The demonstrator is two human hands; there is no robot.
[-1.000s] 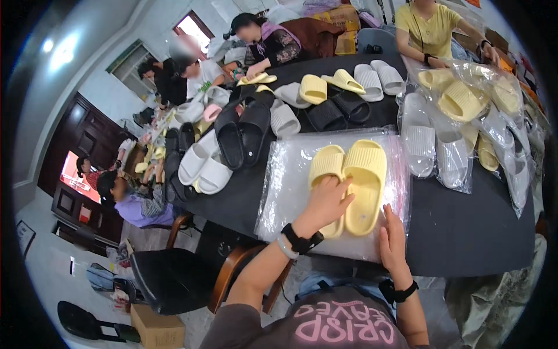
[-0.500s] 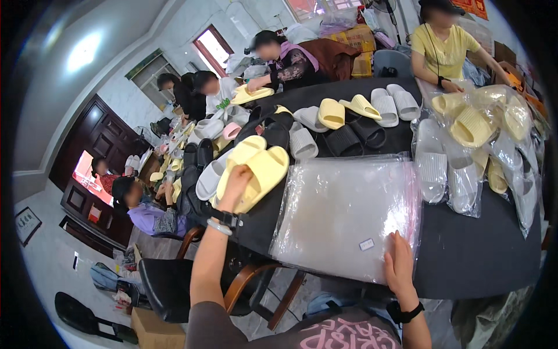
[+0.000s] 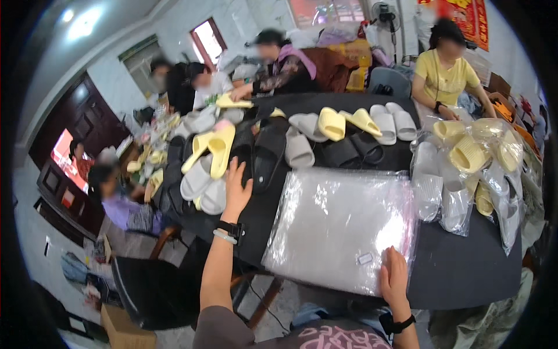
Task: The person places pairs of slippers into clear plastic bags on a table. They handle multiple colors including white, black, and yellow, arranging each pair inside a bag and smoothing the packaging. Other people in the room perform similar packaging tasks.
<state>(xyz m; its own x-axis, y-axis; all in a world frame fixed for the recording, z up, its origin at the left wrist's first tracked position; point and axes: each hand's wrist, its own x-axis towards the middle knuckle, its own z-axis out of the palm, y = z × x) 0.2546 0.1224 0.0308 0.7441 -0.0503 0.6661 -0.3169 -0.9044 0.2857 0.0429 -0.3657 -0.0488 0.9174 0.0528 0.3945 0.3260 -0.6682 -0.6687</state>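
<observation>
My left hand (image 3: 237, 189) reaches over the table with its fingers spread and nothing in them. Just beyond its fingertips, a pair of yellow slippers (image 3: 221, 150) rests over grey slippers (image 3: 196, 179). Large black slippers (image 3: 268, 156) lie right beside that hand. A stack of clear plastic bags (image 3: 334, 230) with a small white label (image 3: 365, 259) covers the table in front of me. My right hand (image 3: 396, 273) lies at the stack's near right edge, beside the label, its fingers stretched out and holding nothing.
Slippers in clear bags (image 3: 456, 186) crowd the table's right side. Grey, yellow and black slippers line the far edge, with grey ones (image 3: 401, 123) at the row's end. A person in yellow (image 3: 444, 78) and several others work around the table. A black chair (image 3: 154, 291) stands at my left.
My left hand has let go of the yellow slippers, which now sit farther back on the grey pair. My right hand stays by the bags. The view has shifted slightly.
</observation>
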